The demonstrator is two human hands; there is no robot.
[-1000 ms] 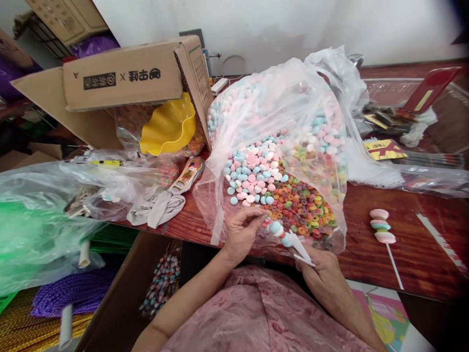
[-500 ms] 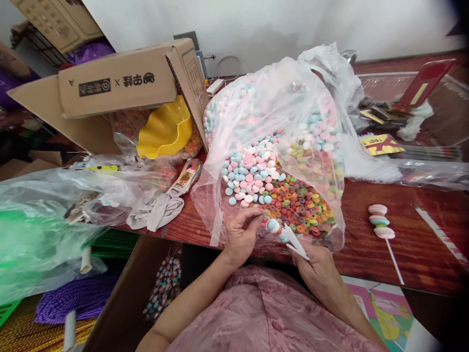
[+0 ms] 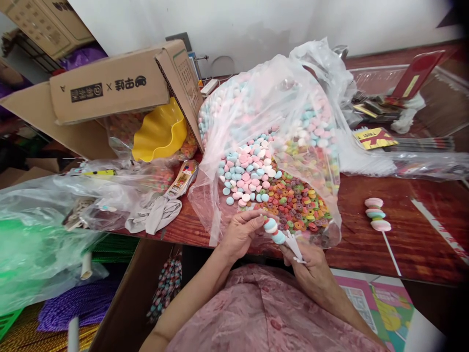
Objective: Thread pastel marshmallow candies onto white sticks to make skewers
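Note:
My right hand [image 3: 309, 266] grips a bunch of white sticks [image 3: 294, 246]. On one of them is a row of blue and white marshmallows [image 3: 274, 231] with red ring candies between. The thumb and forefinger of my left hand [image 3: 242, 233] are pinched at the upper end of that row, on a small red ring candy [image 3: 266, 220]. Just beyond both hands lies an opened clear plastic bag [image 3: 205, 210] with pink, blue and white marshmallows [image 3: 249, 176] and coloured ring candies [image 3: 298, 203] side by side.
A finished-looking marshmallow stick [image 3: 375, 213] lies on the red-brown table [image 3: 351, 244] at right. At left stand a cardboard box [image 3: 110, 93] with a yellow wavy bowl [image 3: 161, 132] and a grey cloth [image 3: 154, 212]. Packs of sticks [image 3: 388, 164] lie at back right.
My left fingers stay at the skewer's tip, now closed closer on the red ring. The white sticks have drawn closer together in my right hand. The view has shifted slightly.

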